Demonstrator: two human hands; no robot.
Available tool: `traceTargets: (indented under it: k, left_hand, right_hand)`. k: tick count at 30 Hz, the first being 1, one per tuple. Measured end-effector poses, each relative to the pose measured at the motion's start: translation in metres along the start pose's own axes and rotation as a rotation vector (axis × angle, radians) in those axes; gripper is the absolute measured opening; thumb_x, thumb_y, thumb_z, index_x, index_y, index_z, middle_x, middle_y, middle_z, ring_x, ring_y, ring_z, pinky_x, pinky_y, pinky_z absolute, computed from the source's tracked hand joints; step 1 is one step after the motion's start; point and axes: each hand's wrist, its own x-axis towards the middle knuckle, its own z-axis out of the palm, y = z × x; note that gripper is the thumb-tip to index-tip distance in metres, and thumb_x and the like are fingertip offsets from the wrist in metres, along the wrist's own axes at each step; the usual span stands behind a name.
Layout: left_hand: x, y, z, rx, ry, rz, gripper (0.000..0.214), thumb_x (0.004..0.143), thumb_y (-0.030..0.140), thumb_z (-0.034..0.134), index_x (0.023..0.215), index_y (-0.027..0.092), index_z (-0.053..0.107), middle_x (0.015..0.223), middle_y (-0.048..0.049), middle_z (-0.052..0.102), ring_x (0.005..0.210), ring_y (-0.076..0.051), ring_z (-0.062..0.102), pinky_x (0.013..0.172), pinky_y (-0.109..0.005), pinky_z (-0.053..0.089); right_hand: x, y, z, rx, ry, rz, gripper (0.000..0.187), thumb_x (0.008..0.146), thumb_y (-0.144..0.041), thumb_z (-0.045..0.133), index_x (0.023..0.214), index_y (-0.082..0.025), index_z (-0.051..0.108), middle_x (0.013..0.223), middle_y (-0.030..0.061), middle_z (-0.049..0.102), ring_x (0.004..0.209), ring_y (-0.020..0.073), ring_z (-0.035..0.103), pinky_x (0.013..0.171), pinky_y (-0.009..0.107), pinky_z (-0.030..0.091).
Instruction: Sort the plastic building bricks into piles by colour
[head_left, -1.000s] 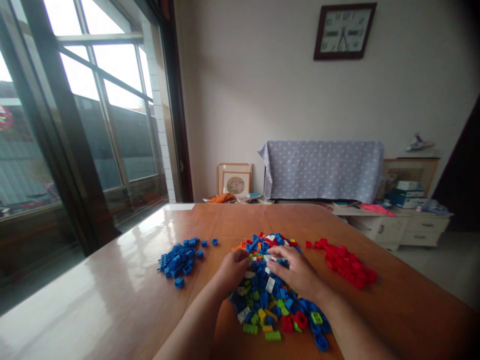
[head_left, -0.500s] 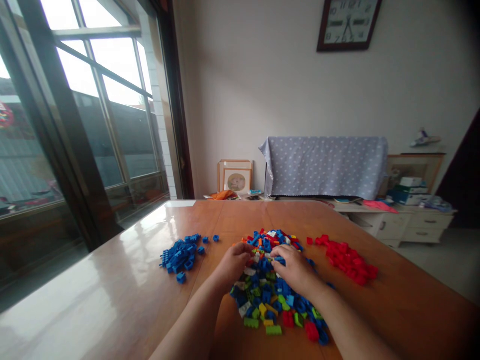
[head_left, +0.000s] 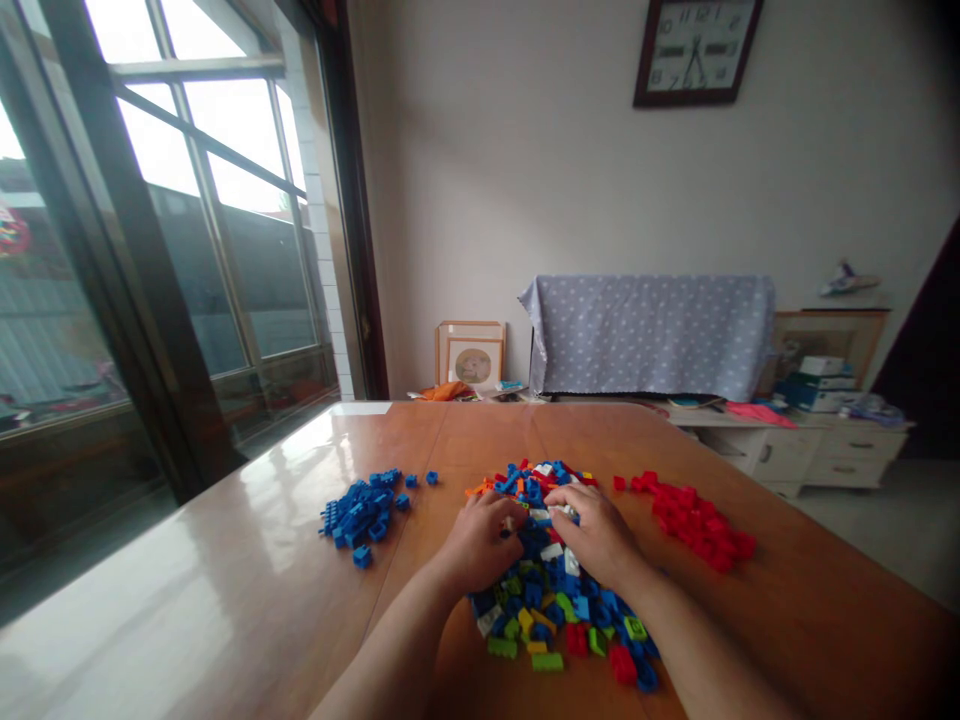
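A mixed pile of toy building bricks (head_left: 536, 600) in blue, green, white, yellow, orange and red lies before me on the table. My left hand (head_left: 484, 540) rests over the pile's left side, its fingers curled and closed among the bricks; what they hold is hidden. Over the right side is my right hand (head_left: 600, 530), thumb and fingers closed around a white brick (head_left: 564, 510). Loose white bricks (head_left: 553, 551) show between the hands. Green, yellow and red bricks lie along the near edge of the pile.
A heap of blue bricks (head_left: 364, 510) lies to the left, and a heap of red bricks (head_left: 697, 522) to the right. The glossy wooden table (head_left: 262, 590) carries all of them. Beyond its far edge stand a cloth-covered object (head_left: 652, 335) and a white cabinet (head_left: 832, 455).
My left hand has moved slightly right and nearer to me, turning its back upward. My right hand has shifted a little to the right. White bricks between the hands have moved.
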Motion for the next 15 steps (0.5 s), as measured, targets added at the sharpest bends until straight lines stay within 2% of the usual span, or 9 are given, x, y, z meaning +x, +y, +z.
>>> traceTargets:
  k: [4,8,12,15]
  left_hand:
    - [-0.004,0.005,-0.001,0.098,-0.054,0.021,0.034,0.066,0.02,0.068,0.099,0.027,0.069,0.116,-0.003,0.062,0.11,-0.026,0.05,0.097,-0.04,0.04]
    - [-0.006,0.007,0.0,0.092,-0.06,0.034,0.032,0.065,0.021,0.071,0.096,0.028,0.071,0.122,-0.004,0.06,0.115,-0.029,0.047,0.099,-0.043,0.038]
    - [-0.003,0.009,-0.001,-0.037,0.032,0.034,0.028,0.069,0.018,0.069,0.095,0.028,0.072,0.116,-0.0069,0.062,0.113,-0.029,0.049,0.099,-0.041,0.037]
    - [-0.001,0.01,-0.003,-0.141,0.103,0.007,0.025,0.076,0.023,0.067,0.099,0.027,0.073,0.108,-0.0081,0.065,0.108,-0.029,0.053,0.097,-0.039,0.038]
  right_hand:
    - [-0.002,-0.009,0.0,-0.015,-0.056,-0.061,0.018,0.08,-0.016,0.056,0.089,-0.024,0.069,0.099,0.0036,0.07,0.1,0.0232,0.059,0.093,0.037,0.043]
    - [-0.004,-0.018,-0.004,-0.009,-0.113,-0.074,0.019,0.079,-0.016,0.059,0.092,-0.024,0.069,0.103,0.0043,0.069,0.104,0.0242,0.057,0.094,0.038,0.044]
    - [-0.004,-0.027,-0.008,0.02,-0.122,-0.065,0.022,0.078,-0.016,0.06,0.095,-0.025,0.07,0.105,0.005,0.07,0.106,0.025,0.058,0.095,0.039,0.044]
    - [-0.004,-0.032,-0.01,0.067,-0.128,-0.048,0.029,0.078,-0.016,0.06,0.103,-0.026,0.069,0.109,0.0049,0.069,0.108,0.0248,0.059,0.097,0.039,0.044]
